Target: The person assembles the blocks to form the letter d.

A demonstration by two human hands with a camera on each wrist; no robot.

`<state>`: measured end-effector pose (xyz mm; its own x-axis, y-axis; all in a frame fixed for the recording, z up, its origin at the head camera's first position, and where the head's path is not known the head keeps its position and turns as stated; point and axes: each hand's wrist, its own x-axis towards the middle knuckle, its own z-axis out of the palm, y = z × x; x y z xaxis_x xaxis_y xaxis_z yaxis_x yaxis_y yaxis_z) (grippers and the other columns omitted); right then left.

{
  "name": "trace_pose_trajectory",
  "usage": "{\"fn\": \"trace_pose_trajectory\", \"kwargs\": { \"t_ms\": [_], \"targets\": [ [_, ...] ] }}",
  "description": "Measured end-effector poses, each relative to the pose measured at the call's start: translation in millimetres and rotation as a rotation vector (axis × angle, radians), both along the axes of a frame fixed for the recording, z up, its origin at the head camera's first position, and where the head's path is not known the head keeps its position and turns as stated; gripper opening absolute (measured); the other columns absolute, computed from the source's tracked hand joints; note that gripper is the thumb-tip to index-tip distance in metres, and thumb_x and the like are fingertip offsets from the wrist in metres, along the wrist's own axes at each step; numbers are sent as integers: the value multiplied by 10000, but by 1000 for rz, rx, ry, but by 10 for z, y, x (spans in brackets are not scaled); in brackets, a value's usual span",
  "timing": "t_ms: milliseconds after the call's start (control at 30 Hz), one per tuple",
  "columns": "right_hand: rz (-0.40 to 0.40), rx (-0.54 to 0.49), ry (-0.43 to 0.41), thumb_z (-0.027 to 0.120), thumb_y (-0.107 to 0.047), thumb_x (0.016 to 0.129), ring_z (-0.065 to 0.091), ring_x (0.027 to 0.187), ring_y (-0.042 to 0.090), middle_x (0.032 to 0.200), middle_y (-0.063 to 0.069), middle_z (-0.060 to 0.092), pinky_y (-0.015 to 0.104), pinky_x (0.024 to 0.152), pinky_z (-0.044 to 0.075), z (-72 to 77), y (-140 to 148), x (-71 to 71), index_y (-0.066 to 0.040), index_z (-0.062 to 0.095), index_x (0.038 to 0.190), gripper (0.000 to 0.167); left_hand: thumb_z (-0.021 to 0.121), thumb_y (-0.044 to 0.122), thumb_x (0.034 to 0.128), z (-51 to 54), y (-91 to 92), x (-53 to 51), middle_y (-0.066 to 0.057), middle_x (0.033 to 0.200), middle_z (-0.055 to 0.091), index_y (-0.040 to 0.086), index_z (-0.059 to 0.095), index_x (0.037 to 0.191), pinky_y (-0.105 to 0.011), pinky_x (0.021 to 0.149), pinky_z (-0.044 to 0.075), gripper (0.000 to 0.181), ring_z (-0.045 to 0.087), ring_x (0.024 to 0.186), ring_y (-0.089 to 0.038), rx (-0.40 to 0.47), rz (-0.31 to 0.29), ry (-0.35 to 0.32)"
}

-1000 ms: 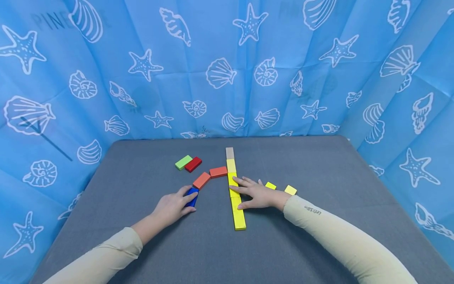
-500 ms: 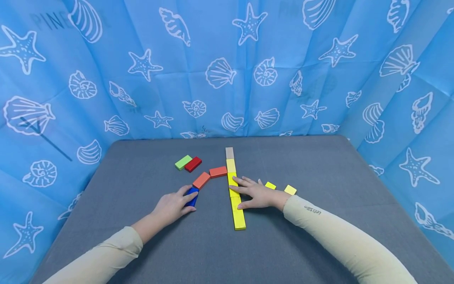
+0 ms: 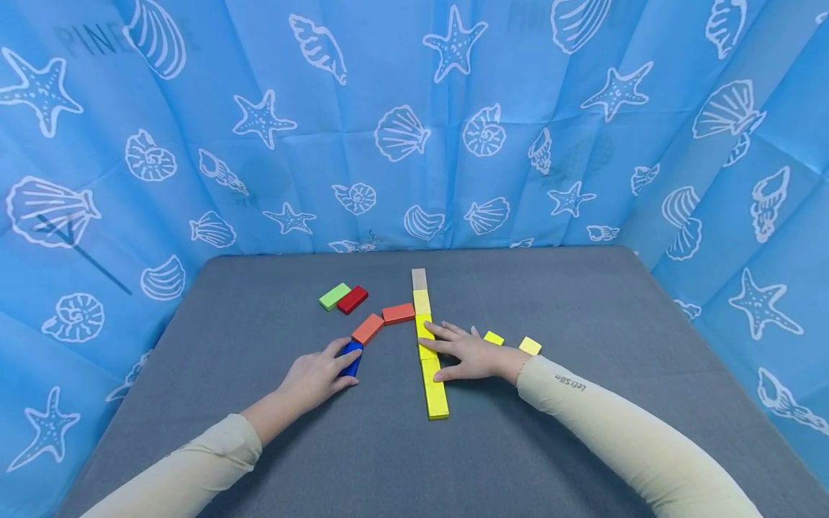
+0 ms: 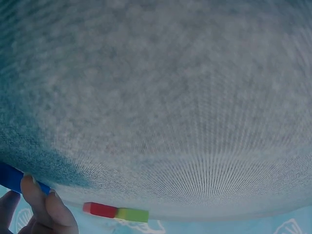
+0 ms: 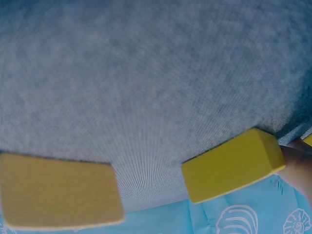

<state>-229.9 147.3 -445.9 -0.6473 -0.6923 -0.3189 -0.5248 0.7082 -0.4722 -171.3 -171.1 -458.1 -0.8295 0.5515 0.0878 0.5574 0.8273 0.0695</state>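
Note:
In the head view my left hand (image 3: 314, 378) holds a blue wooden block (image 3: 351, 359), its fingers over the block and the thumb by its near end. The left wrist view shows fingertips on both sides of that blue block (image 4: 10, 177). An orange block (image 3: 368, 329) touches its far end, and a second orange block (image 3: 398, 314) runs on to a straight column. My right hand (image 3: 474, 355) lies with spread fingers across the column's two yellow blocks (image 3: 435, 397). Beyond them the column has a pale yellow block (image 3: 422, 302) and a beige block (image 3: 419, 279).
A green block (image 3: 334, 296) and a red block (image 3: 352, 300) lie together at the back left. Behind my right wrist are a yellow block (image 3: 494, 339) and a pale yellow block (image 3: 530, 346). A blue shell-print curtain (image 3: 401, 180) borders the grey table (image 3: 550, 288).

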Motion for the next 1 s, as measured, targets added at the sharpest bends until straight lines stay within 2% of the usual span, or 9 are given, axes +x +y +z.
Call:
{"fn": "trace_pose_trajectory", "kwargs": {
  "t_ms": [167, 267, 400, 500, 600, 733, 833, 933, 1000],
  "targets": [
    [1, -1, -3, 634, -463, 911, 72, 1469, 349, 1627, 13, 119, 723, 1053, 60, 7, 1, -4, -254, 324, 1533, 725, 673, 424, 901, -20, -6, -2, -182, 1352, 511, 127, 587, 1355, -410, 690, 560, 550, 675, 928, -294, 5, 0, 10],
    [4, -3, -1, 636, -462, 909, 75, 1468, 355, 1627, 22, 119, 726, 1050, 63, 10, 3, -6, -249, 323, 1533, 729, 665, 438, 903, -15, -5, -5, -181, 1366, 502, 127, 572, 1369, -416, 698, 559, 568, 671, 949, -297, 19, 6, -6],
    [6, -8, 3, 640, -461, 906, 84, 1464, 363, 1626, 34, 123, 729, 1047, 68, 13, 6, -8, -238, 327, 1532, 735, 630, 473, 917, 30, -7, -32, -178, 1407, 471, 130, 523, 1414, -435, 715, 554, 613, 645, 1016, -319, 49, 53, -69],
    [6, -10, 1, 637, -464, 907, 80, 1465, 361, 1626, 29, 122, 726, 1050, 64, 13, 7, -12, -242, 329, 1532, 731, 606, 469, 934, 70, -22, -95, -187, 1433, 444, 123, 495, 1435, -422, 671, 550, 619, 639, 1026, -340, 76, 100, -92],
    [4, -8, 0, 637, -467, 906, 74, 1468, 355, 1627, 20, 117, 721, 1054, 58, 12, 10, -15, -250, 327, 1532, 731, 600, 438, 946, 97, -53, -208, -201, 1452, 417, 117, 470, 1450, -366, 590, 529, 612, 657, 959, -338, 93, 143, -75],
    [2, -3, 6, 639, -468, 905, 74, 1468, 352, 1628, 18, 113, 720, 1055, 59, 8, 14, -13, -249, 321, 1534, 738, 627, 372, 946, 108, -103, -418, -218, 1472, 385, 120, 431, 1475, -306, 504, 466, 617, 626, 696, -264, 99, 204, -57],
    [0, 2, 5, 637, -469, 907, 71, 1470, 345, 1629, 12, 109, 716, 1058, 59, 6, 12, -4, -254, 318, 1535, 737, 641, 329, 946, 105, -139, -590, -233, 1484, 360, 121, 408, 1487, -321, 499, 468, 625, 553, 577, -226, 67, 259, -51],
    [1, -8, 6, 636, -467, 908, 73, 1469, 349, 1627, 23, 120, 723, 1052, 57, 9, 7, 3, -239, 329, 1532, 732, 631, 309, 956, 85, -185, -756, -241, 1505, 321, 138, 380, 1503, -364, 539, 498, 626, 548, 570, -227, 27, 315, -55],
    [4, -16, 8, 636, -465, 909, 77, 1467, 355, 1625, 34, 128, 730, 1046, 58, 7, 7, 3, -226, 336, 1529, 729, 614, 299, 968, 56, -217, -861, -248, 1516, 298, 150, 366, 1510, -398, 573, 514, 615, 558, 572, -246, 13, 329, -66]
  ]
}}
